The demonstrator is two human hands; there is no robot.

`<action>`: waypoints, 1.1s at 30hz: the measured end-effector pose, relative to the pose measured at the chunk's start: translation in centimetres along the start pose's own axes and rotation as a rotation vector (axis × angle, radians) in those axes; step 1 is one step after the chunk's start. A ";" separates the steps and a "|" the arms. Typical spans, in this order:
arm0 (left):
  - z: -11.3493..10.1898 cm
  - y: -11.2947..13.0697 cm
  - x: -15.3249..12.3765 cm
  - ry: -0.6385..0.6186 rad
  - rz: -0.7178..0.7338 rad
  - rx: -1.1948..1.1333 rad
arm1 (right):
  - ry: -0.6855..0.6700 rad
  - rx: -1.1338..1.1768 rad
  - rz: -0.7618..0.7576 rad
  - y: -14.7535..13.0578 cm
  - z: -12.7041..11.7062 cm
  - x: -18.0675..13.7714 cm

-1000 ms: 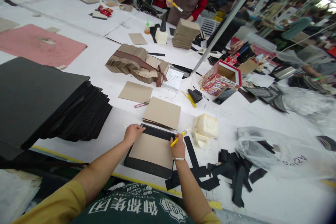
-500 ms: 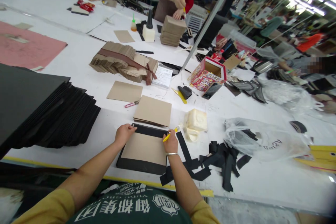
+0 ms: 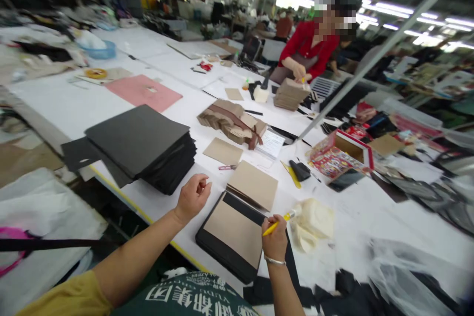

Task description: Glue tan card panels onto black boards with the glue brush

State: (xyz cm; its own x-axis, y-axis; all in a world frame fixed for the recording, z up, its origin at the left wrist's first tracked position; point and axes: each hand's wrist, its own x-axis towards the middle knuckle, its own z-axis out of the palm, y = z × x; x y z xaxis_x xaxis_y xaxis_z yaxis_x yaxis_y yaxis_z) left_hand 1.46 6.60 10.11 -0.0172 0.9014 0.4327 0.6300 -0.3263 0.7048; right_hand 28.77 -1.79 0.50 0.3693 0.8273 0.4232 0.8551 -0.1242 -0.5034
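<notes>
My left hand is raised between the black sheet stack and the work in front of me, its fingers loosely curled with nothing visible in them. In my right hand is a brush with a yellow handle, its tip pointing at a cream-coloured plastic container. Below and between my hands lies a tan board on a black sheet, black margins showing along its far and near edges. Just beyond it rests a small stack of tan boards.
A tall stack of black sheets stands at left. Farther back are a tied bundle of tan pieces, pink-handled snips and a red patterned box. Black strips lie at right. A co-worker in a red top works across the table.
My left hand has let go of the black sheet's corner and moved left, toward the black stack. My right hand still grips the brush. The view has swung left and up.
</notes>
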 end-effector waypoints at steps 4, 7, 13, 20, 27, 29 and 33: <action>-7.9 1.6 3.4 0.342 0.151 0.145 | -0.031 0.210 -0.074 -4.5 0.2 1.3; -13.0 -0.2 5.4 0.350 0.094 0.444 | -0.086 0.316 -0.136 -7.5 0.1 1.7; -16.3 -5.3 4.5 -0.063 -0.061 0.769 | -0.152 0.442 -0.209 -11.6 -0.2 1.4; -14.4 -2.1 1.3 -0.056 0.273 0.672 | -0.358 0.757 -0.094 -17.5 -1.1 1.7; -8.4 1.2 -4.1 -0.111 0.696 0.544 | -0.401 1.074 0.300 -20.3 0.4 2.6; -8.0 0.8 -4.2 -0.157 0.742 0.526 | -0.337 1.059 0.300 -20.4 1.2 3.2; -9.0 -0.2 -1.6 -0.148 0.731 0.538 | -0.262 1.064 0.223 -22.6 2.1 5.3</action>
State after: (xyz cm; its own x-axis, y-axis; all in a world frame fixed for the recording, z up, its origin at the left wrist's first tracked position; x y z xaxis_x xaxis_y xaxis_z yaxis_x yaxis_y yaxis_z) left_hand -5.63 2.66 14.28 0.6040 0.5620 0.5652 0.7217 -0.6865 -0.0886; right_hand 10.67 6.56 12.56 0.2799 0.9506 0.1346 -0.0138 0.1441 -0.9895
